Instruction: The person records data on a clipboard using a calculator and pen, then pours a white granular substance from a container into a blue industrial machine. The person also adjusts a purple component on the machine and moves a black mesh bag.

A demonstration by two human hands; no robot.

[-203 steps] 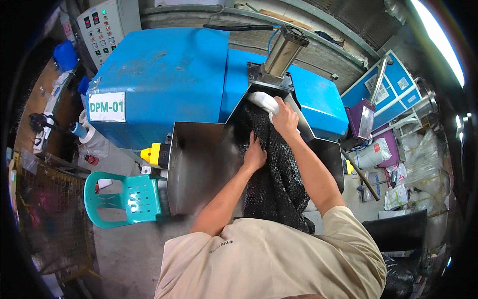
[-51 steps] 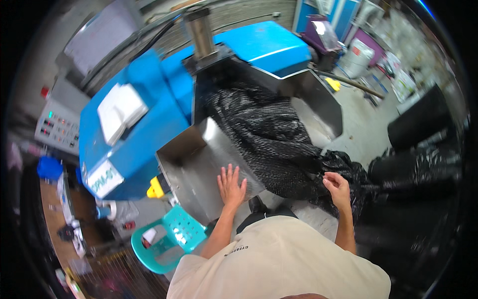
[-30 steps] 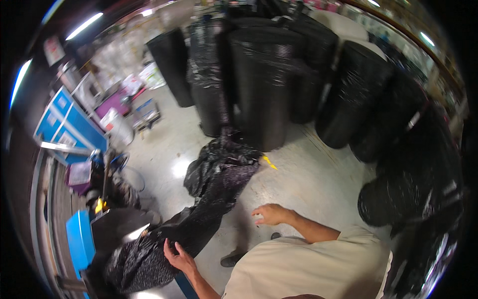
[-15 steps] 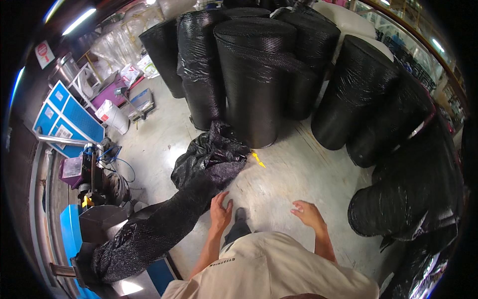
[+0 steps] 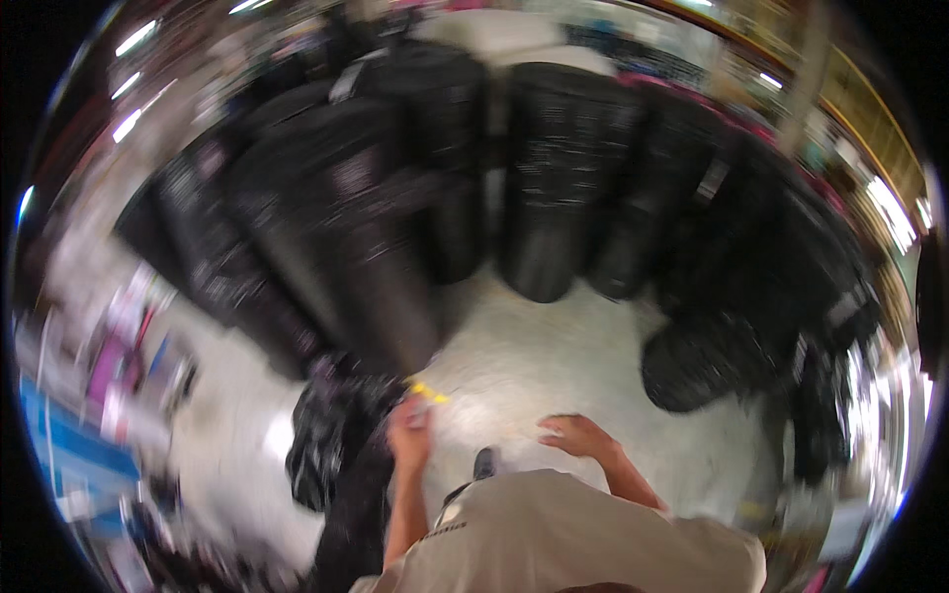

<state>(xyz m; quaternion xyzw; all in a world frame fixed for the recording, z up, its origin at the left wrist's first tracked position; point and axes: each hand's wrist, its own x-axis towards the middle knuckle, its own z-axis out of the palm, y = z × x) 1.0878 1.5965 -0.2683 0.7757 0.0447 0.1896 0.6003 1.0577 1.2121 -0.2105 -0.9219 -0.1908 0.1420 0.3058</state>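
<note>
Smeared by motion, my left hand (image 5: 408, 432) is raised beside crumpled black bubble wrap (image 5: 331, 435); its thumb and fingers look apart, and nothing shows in them. Just beyond its fingertips lies a short yellow strip (image 5: 428, 391) on the floor. My right hand (image 5: 576, 435) hovers in front of my body, open, fingers stretched inward and touching nothing. From the crumpled wrap a black length (image 5: 356, 519) runs toward the lower edge on my left. Ahead stands a large upright black roll (image 5: 346, 212), blurred.
More black rolls stand in an arc, including an upright roll (image 5: 559, 183) ahead. At the right a black roll (image 5: 697, 361) lies with its round end toward me. Blue panels (image 5: 79, 435) stand at the far left. Pale concrete floor (image 5: 514, 346) shows between the rolls and me.
My view has swung to the right, so the rolls and crumpled wrap appear farther left and the picture is blurred. Both hands stay raised in front of me.
</note>
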